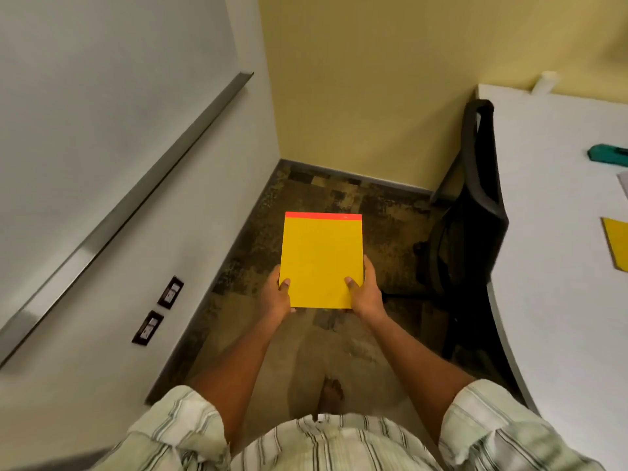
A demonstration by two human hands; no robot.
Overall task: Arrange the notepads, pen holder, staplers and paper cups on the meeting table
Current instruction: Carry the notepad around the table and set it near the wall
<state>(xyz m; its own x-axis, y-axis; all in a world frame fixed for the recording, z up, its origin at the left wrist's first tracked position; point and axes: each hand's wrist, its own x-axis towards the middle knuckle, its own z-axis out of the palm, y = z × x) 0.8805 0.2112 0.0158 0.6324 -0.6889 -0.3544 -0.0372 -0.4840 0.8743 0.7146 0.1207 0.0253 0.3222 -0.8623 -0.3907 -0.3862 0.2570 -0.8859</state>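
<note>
A yellow notepad [321, 258] with a red top strip is held flat over the floor in front of me. My left hand [278, 295] grips its lower left corner, thumb on top. My right hand [363, 292] grips its lower right corner the same way. The white meeting table [550, 232] runs along the right. On it lie a teal stapler [608, 154], a second yellow notepad [618, 246] cut off by the frame edge, and the corner of a pale sheet [623, 185]. A white paper cup [545, 81] stands at the table's far end.
A black office chair [472, 212] stands tucked against the table's left edge, just right of the held notepad. A whiteboard with a metal tray [136, 195] covers the left wall, with two wall sockets [159, 309] below. Patterned carpet leads to the yellow back wall.
</note>
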